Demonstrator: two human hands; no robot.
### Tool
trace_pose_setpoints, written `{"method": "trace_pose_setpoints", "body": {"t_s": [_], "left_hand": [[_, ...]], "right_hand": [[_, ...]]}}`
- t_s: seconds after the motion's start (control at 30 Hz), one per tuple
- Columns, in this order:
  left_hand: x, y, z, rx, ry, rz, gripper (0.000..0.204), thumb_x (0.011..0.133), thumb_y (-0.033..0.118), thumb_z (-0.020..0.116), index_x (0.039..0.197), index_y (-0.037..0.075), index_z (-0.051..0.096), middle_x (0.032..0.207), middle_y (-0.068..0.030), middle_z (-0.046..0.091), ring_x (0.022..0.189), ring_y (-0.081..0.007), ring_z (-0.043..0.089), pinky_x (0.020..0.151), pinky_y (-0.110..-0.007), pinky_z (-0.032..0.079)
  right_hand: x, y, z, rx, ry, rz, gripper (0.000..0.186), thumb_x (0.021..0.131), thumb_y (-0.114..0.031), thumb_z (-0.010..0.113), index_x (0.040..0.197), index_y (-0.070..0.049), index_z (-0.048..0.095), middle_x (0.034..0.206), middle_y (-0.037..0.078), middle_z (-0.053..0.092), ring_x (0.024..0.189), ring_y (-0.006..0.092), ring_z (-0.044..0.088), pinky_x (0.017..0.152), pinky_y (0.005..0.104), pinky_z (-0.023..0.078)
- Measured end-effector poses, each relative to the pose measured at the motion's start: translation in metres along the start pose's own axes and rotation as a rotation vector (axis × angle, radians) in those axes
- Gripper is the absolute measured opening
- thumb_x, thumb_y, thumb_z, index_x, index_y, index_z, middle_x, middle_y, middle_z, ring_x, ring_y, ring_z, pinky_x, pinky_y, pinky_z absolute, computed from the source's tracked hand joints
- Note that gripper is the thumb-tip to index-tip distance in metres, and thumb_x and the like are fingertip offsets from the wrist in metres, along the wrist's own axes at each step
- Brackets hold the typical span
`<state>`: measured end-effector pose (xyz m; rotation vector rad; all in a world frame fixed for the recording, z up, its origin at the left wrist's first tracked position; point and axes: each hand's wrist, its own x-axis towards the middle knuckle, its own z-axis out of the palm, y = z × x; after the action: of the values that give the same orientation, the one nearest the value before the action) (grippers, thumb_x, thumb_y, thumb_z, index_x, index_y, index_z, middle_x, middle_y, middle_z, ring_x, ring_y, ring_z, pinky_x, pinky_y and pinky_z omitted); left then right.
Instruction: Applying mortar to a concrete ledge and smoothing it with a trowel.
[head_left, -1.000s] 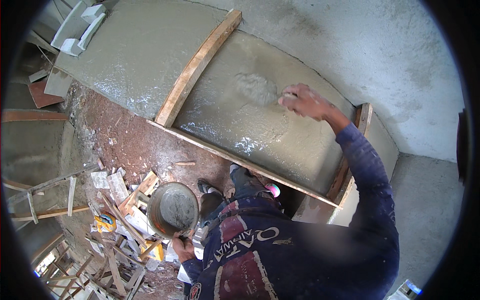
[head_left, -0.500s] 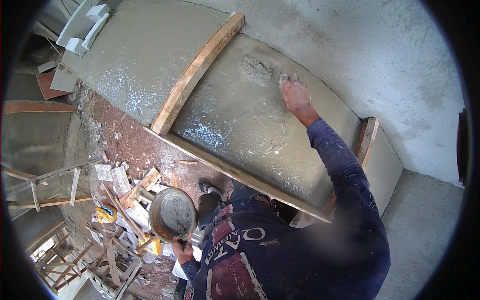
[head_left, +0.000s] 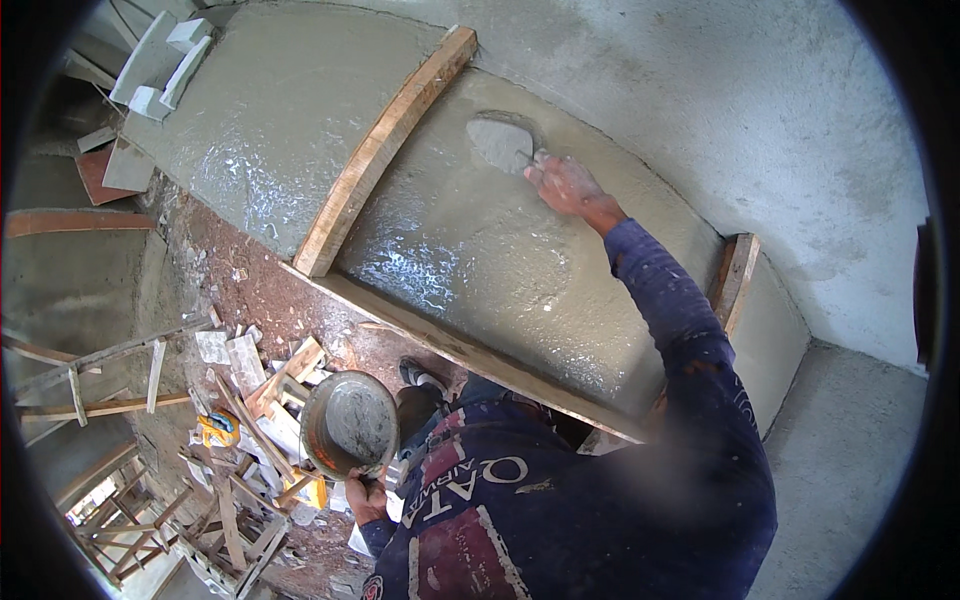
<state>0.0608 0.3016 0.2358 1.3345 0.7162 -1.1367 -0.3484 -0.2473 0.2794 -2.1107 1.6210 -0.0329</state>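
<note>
My right hand (head_left: 562, 183) reaches far out over a slab of wet grey cement (head_left: 470, 250) and grips a trowel (head_left: 505, 140). The trowel's blade carries a lump of mortar and lies flat on the slab near its far edge. My left hand (head_left: 365, 495) stays low by my body, closed on the rim of a round metal pan (head_left: 350, 425) with grey mortar in it. A wooden batten (head_left: 385, 150) runs across the slab to the left of the trowel.
A wooden board (head_left: 470, 355) edges the slab's near side, and another plank (head_left: 735, 280) stands at its right end. Below left lie wood scraps and rubble (head_left: 240, 400) on reddish ground. Concrete blocks (head_left: 160, 60) sit at the top left. A rough plastered wall (head_left: 750, 120) rises behind.
My right hand has swept the trowel up and to the left across the wet cement, toward the far edge. My left hand and the pan have hardly moved.
</note>
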Motion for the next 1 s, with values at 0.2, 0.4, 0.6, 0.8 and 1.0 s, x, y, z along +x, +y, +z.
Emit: {"method": "trace_pose_setpoints", "body": {"t_s": [0.2, 0.4, 0.6, 0.8, 1.0], "left_hand": [[-0.015, -0.005, 0.024, 0.008, 0.101, 0.054, 0.009, 0.078, 0.005, 0.047, 0.075, 0.002, 0.055, 0.077, -0.0128, 0.061, 0.072, -0.0314, 0.062, 0.076, -0.051, 0.055], [-0.012, -0.008, 0.023, 0.003, 0.074, 0.051, 0.009, 0.078, 0.005, 0.047, 0.075, 0.002, 0.055, 0.079, -0.0135, 0.061, 0.075, -0.0312, 0.062, 0.078, -0.052, 0.054], [-0.015, -0.011, 0.021, -0.027, 0.082, 0.055, 0.01, 0.079, 0.005, 0.046, 0.074, 0.001, 0.054, 0.081, -0.0142, 0.061, 0.076, -0.0313, 0.061, 0.079, -0.052, 0.054], [-0.011, -0.008, 0.003, 0.028, 0.065, 0.026, 0.017, 0.081, 0.007, 0.045, 0.092, 0.0, 0.055, 0.088, -0.0137, 0.063, 0.08, -0.0315, 0.063, 0.076, -0.049, 0.056], [-0.016, -0.008, 0.016, 0.061, 0.072, 0.037, 0.017, 0.081, 0.008, 0.045, 0.09, 0.002, 0.058, 0.087, -0.0135, 0.064, 0.077, -0.0309, 0.064, 0.077, -0.049, 0.056]], "right_hand": [[0.019, 0.009, -0.007, 0.0, -0.012, 0.063, 0.048, 0.095, -0.038, 0.041, 0.112, 0.004, 0.056, 0.109, 0.026, 0.061, 0.103, 0.0432, 0.057, 0.091, 0.0501, 0.043], [0.023, 0.026, 0.019, 0.218, -0.102, 0.145, 0.056, 0.095, -0.046, 0.04, 0.13, -0.003, 0.048, 0.121, 0.021, 0.057, 0.104, 0.0334, 0.06, 0.091, 0.0454, 0.045], [0.002, -0.005, 0.01, 0.161, -0.267, 0.146, 0.06, 0.097, -0.048, 0.034, 0.142, -0.008, 0.035, 0.139, 0.018, 0.043, 0.121, 0.0343, 0.048, 0.103, 0.0414, 0.038], [-0.021, 0.041, 0.035, 0.014, -0.118, 0.036, 0.064, 0.096, -0.049, 0.039, 0.137, 0.001, 0.04, 0.137, 0.023, 0.044, 0.129, 0.0356, 0.04, 0.107, 0.0428, 0.033], [-0.022, 0.033, 0.031, 0.233, -0.023, 0.175, 0.065, 0.095, -0.047, 0.044, 0.136, 0.003, 0.039, 0.121, 0.02, 0.055, 0.098, 0.0268, 0.058, 0.09, 0.0396, 0.046]]}}
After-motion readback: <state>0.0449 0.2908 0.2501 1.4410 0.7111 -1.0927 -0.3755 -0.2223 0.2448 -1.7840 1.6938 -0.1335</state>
